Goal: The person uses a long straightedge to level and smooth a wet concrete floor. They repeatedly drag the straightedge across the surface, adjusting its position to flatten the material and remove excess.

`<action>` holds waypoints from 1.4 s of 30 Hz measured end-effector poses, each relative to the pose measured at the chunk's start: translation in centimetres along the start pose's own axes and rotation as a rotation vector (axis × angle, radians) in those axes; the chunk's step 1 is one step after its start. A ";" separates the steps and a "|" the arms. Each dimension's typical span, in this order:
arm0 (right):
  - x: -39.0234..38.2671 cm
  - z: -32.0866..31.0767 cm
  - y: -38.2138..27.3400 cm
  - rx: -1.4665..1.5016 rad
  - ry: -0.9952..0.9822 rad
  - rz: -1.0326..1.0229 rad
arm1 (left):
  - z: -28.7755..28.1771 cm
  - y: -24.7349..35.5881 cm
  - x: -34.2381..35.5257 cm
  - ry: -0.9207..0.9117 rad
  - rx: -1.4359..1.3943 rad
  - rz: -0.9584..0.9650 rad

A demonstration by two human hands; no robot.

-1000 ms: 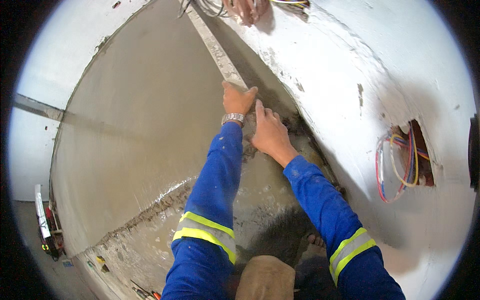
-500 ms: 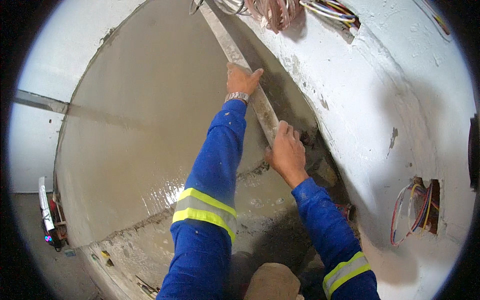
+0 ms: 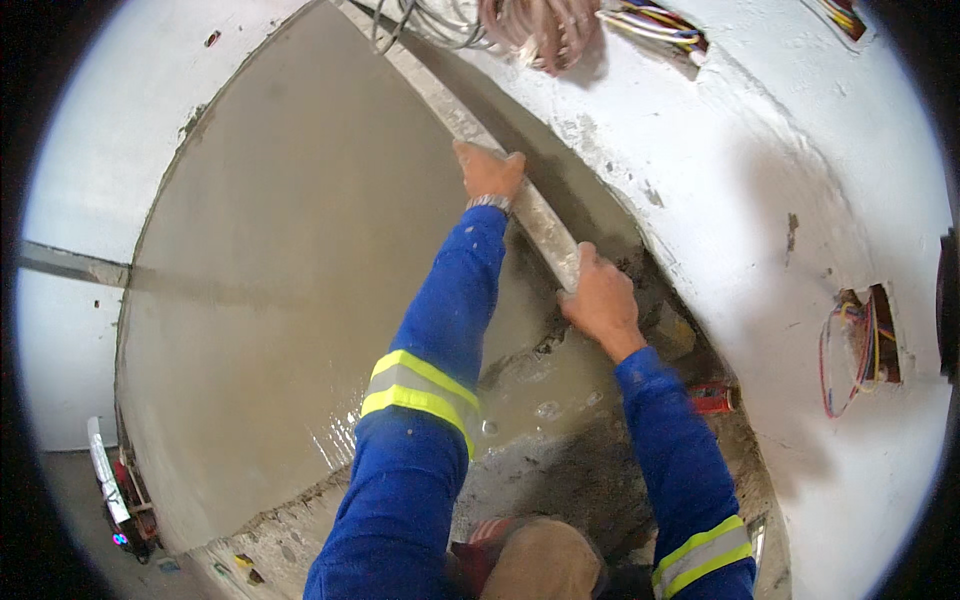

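Note:
A long, dirty straight bar (image 3: 545, 225) lies diagonally over the wet grey screed (image 3: 260, 220), close along the white wall on the right. My left hand (image 3: 490, 172) grips the bar partway along it, with a metal watch at the wrist. My right hand (image 3: 605, 300) holds its near end, beside a dark, rough, wet patch. Both sleeves are blue with reflective bands. My knee (image 3: 535, 560) shows at the bottom edge.
A white wall (image 3: 740, 180) runs along the right, with wire-filled openings (image 3: 880, 335) and coiled conduits (image 3: 540, 25) at the top. A red object (image 3: 712, 398) lies by my right forearm. A long pale tool (image 3: 105, 470) with small lights stands at lower left, near the left wall (image 3: 75, 190).
My right hand has moved right onto the bar's near end, which now reaches further down toward me. My left hand has gone forward along with it. The view has shifted slightly.

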State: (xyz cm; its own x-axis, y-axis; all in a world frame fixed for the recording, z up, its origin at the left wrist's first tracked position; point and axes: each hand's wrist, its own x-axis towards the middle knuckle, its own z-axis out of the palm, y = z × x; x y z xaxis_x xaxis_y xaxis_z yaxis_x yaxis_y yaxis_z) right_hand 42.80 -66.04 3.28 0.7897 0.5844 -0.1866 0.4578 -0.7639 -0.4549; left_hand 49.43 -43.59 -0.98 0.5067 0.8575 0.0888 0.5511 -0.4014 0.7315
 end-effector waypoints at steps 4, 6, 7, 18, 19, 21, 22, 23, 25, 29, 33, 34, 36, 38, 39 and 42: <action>-0.5 1.3 -0.5 0.009 0.055 -0.062 | -0.3 -1.6 0.3 0.075 0.045 0.022; -1.0 2.0 -1.0 0.014 0.065 -0.082 | -0.9 -1.7 0.2 0.077 0.057 0.003; -1.2 2.5 -1.3 0.029 0.067 -0.092 | -1.5 -2.0 0.0 0.082 0.039 0.003; -2.7 3.7 -0.6 0.130 0.143 -0.251 | -5.4 -2.3 -1.7 0.293 0.041 0.138; -2.9 3.7 -1.2 0.132 0.125 -0.244 | -6.0 -2.3 -1.7 0.268 0.058 0.123; -3.4 4.4 -2.9 0.139 0.096 -0.223 | -7.6 -3.0 -1.8 0.213 0.100 0.092; -3.6 4.9 -4.2 0.144 0.090 -0.214 | -8.7 -3.5 -1.7 0.190 0.095 0.066; -3.8 5.2 -5.0 0.136 0.087 -0.200 | -9.3 -3.9 -1.7 0.161 0.076 0.038; -4.2 6.1 -5.8 0.143 0.111 -0.234 | -10.3 -5.0 -1.3 0.153 0.078 0.018; -4.3 7.2 -7.9 0.131 0.098 -0.262 | -11.6 -7.5 -0.4 0.186 0.122 0.011; -4.3 7.9 -9.9 0.144 -0.012 -0.245 | -12.7 -10.1 0.4 0.168 0.134 -0.008; -4.2 8.4 -10.3 0.155 -0.017 -0.238 | -13.1 -10.5 0.4 0.172 0.129 -0.004; -4.1 8.8 -11.0 0.167 0.006 -0.267 | -13.0 -12.8 1.4 0.221 0.153 0.037; -3.9 9.2 -11.0 0.142 0.029 -0.277 | -12.8 -12.5 1.2 0.190 0.132 0.021; -3.8 9.4 -11.0 0.122 0.037 -0.281 | -13.0 -12.5 1.0 0.142 0.111 -0.014; -4.1 9.6 -11.0 0.053 0.101 -0.295 | -12.6 -13.0 1.0 0.108 0.089 -0.032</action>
State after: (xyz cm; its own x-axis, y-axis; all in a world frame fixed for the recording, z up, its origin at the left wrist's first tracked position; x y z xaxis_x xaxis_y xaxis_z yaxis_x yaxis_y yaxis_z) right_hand 30.65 -57.40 0.67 0.6637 0.7466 0.0469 0.6535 -0.5481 -0.5220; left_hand 34.42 -33.46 -1.87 0.4164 0.8979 0.1424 0.6249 -0.3965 0.6726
